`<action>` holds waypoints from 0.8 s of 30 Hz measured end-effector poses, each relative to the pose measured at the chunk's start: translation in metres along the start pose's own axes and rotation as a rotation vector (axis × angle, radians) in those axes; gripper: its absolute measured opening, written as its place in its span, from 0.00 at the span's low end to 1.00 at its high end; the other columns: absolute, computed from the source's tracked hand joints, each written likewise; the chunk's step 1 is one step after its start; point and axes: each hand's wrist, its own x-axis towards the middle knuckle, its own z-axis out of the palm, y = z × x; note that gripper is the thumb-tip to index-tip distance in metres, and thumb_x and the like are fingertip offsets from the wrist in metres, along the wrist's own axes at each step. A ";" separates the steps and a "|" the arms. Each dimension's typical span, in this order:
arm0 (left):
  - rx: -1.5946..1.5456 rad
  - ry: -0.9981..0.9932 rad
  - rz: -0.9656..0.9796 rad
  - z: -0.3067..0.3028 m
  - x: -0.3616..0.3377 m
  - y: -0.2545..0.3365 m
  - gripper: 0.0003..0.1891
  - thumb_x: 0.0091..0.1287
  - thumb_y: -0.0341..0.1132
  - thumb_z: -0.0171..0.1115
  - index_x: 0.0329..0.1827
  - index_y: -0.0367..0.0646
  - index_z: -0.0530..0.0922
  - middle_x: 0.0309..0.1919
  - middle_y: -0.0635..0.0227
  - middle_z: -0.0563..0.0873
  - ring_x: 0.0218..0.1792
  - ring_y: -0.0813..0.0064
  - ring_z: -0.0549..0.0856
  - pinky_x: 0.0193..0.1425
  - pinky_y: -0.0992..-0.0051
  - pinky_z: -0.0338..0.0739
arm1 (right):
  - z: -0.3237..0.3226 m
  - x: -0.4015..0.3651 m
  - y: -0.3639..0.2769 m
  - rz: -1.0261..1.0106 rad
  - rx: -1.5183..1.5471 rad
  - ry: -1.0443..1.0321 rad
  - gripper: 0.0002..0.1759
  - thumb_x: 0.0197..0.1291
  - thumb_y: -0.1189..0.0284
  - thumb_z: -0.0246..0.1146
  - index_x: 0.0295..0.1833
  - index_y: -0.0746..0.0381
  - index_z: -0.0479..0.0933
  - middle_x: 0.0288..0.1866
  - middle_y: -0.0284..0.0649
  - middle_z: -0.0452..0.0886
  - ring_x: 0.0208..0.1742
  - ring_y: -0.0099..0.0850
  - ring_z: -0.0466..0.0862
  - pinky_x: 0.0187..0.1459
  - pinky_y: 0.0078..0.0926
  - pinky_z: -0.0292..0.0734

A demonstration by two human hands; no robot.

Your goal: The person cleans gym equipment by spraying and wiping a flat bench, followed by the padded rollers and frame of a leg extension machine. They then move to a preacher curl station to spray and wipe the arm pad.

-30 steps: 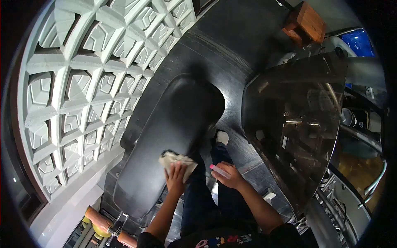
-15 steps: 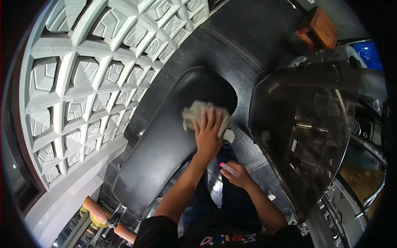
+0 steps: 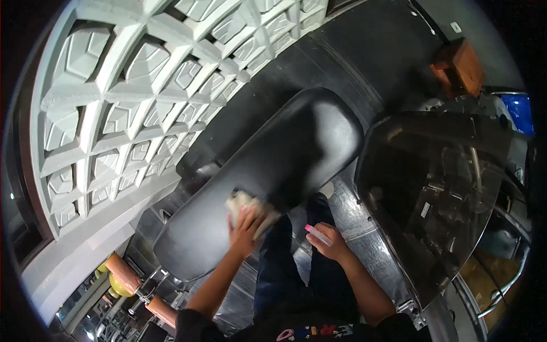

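Note:
A long black padded bench [image 3: 273,145] with rounded ends lies diagonally in front of me. My left hand [image 3: 245,231] presses a crumpled beige cloth [image 3: 259,211] onto its near part, with the fingers spread over the cloth. On the right, my right hand [image 3: 329,242] is closed around a small clear bottle [image 3: 320,235] with a pink cap, above my leg and off the bench.
A white patterned lattice wall [image 3: 97,122] rises on the left. To the right stands a large dark translucent panel [image 3: 421,199]. A reddish-brown wooden box [image 3: 460,67] is at the back right, and orange padded rollers [image 3: 122,273] are at the lower left.
My left hand and the cloth have moved from the bench's right side toward its near left part. The view has shifted slightly. My right hand still holds the bottle.

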 end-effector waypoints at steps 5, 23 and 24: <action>0.025 0.034 -0.526 0.067 -0.108 -0.085 0.44 0.57 0.33 0.66 0.80 0.60 0.59 0.83 0.67 0.51 0.83 0.59 0.46 0.80 0.39 0.34 | 0.024 0.021 -0.016 0.071 -0.040 -0.129 0.18 0.65 0.56 0.65 0.40 0.62 0.80 0.34 0.43 0.80 0.36 0.41 0.82 0.37 0.36 0.75; -0.391 0.501 -0.060 -0.051 0.050 -0.062 0.37 0.57 0.30 0.64 0.74 0.50 0.69 0.78 0.72 0.63 0.79 0.65 0.58 0.79 0.41 0.47 | 0.137 0.068 -0.066 -0.063 -0.353 -0.335 0.17 0.64 0.58 0.66 0.42 0.62 0.79 0.37 0.46 0.80 0.42 0.50 0.81 0.45 0.42 0.77; -0.375 0.475 -0.050 -0.052 0.042 -0.070 0.37 0.56 0.30 0.64 0.74 0.50 0.69 0.78 0.73 0.64 0.79 0.66 0.59 0.79 0.41 0.47 | 0.141 0.071 -0.069 -0.064 -0.337 -0.341 0.17 0.65 0.57 0.65 0.42 0.62 0.79 0.37 0.46 0.79 0.43 0.50 0.81 0.45 0.42 0.76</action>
